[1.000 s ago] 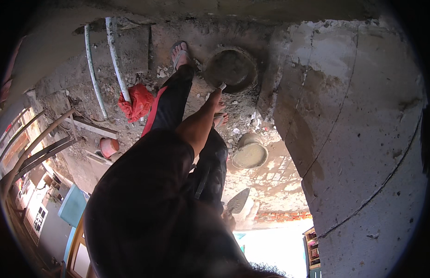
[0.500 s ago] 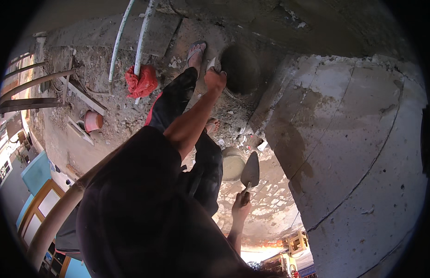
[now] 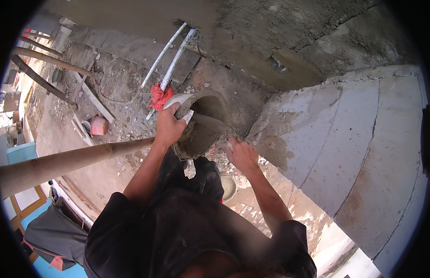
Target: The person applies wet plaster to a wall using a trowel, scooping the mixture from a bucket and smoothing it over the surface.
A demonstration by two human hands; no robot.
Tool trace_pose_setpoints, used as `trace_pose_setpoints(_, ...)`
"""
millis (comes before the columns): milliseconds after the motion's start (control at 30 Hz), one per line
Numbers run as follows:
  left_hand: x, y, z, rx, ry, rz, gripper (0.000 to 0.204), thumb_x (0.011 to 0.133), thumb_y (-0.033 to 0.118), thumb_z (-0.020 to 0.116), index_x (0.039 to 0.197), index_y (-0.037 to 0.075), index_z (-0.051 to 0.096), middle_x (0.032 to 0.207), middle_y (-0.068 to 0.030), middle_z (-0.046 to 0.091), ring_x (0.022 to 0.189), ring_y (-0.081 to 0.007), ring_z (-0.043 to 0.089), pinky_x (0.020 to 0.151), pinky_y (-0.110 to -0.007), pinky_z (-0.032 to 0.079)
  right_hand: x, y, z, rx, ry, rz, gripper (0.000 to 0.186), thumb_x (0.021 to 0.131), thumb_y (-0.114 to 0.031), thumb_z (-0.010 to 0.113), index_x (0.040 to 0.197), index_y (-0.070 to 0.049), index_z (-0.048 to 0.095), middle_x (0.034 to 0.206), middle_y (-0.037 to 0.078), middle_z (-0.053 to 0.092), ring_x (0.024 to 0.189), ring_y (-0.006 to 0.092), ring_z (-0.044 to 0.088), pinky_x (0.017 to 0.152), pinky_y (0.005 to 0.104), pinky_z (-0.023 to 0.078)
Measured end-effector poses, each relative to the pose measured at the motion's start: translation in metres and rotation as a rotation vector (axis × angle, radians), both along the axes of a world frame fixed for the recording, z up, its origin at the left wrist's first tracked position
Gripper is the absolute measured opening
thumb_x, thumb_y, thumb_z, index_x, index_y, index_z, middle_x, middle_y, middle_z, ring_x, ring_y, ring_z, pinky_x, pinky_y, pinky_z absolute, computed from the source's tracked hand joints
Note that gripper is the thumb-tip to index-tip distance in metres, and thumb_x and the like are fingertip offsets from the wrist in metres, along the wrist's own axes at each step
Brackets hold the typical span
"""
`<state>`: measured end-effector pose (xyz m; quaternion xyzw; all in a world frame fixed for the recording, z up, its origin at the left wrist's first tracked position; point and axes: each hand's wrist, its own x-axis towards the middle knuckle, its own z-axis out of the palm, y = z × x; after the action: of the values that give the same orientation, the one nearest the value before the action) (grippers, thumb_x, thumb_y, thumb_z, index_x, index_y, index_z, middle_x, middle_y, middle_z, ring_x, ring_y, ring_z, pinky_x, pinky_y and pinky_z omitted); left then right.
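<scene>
Both hands are being kept busy over the grey bucket [image 3: 210, 104], which is being held tilted in the middle of the scene, just in front of the dark-clothed legs. Its left side is being gripped by the left hand [image 3: 172, 127], fingers curled in, with something white showing by the thumb; what that is cannot be told. On the right, the right hand [image 3: 243, 155] is being held closed around the handle of a trowel [image 3: 210, 122], and the blade is being kept inside the bucket, over the wet grey mortar [image 3: 196, 140]. Just beyond the left hand, a red plastic bag [image 3: 160, 96] is being seen bunched around pale pipes [image 3: 180, 54] that are slanting toward the far side. A bamboo pole [image 3: 71, 165] is running in from the near left, with a reddish pail [image 3: 100, 125] lying farther off on that side. Below the right hand, a round container [image 3: 228, 187] is being partly hidden by a leg, while the right side is being filled by a large grey cracked surface [image 3: 347, 148].
</scene>
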<state>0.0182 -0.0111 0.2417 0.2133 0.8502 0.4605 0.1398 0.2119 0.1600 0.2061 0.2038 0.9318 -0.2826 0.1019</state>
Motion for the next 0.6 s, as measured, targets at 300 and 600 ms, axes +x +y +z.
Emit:
trace_pose_setpoints(300, 0.012, -0.065, 0.033, 0.386, -0.115, 0.164, 0.022, 0.087, 0.008, 0.071, 0.105, -0.004, 0.068, 0.09, -0.0024, 0.07, 0.08, -0.0064, 0.058, 0.073, -0.025, 0.049, -0.005, -0.048, 0.058, 0.05, 0.0, 0.195, 0.04, 0.093, -0.042, 0.058, 0.111, -0.006, 0.059, 0.096, 0.022, 0.069, 0.086, 0.0424, 0.067, 0.076, 0.0516, 0.053)
trace_pose_setpoints(600, 0.015, -0.058, 0.065, 0.558, -0.18, 0.106, 0.029, 0.086, 0.008, 0.074, 0.111, -0.004, 0.067, 0.093, -0.0011, 0.069, 0.083, -0.0056, 0.058, 0.074, -0.025, 0.049, -0.014, -0.064, 0.061, -0.133, -0.014, 0.121, 0.05, 0.091, -0.043, 0.063, 0.117, 0.0, 0.065, 0.091, 0.028, 0.067, 0.096, 0.0436, 0.064, 0.088, 0.0479, 0.049)
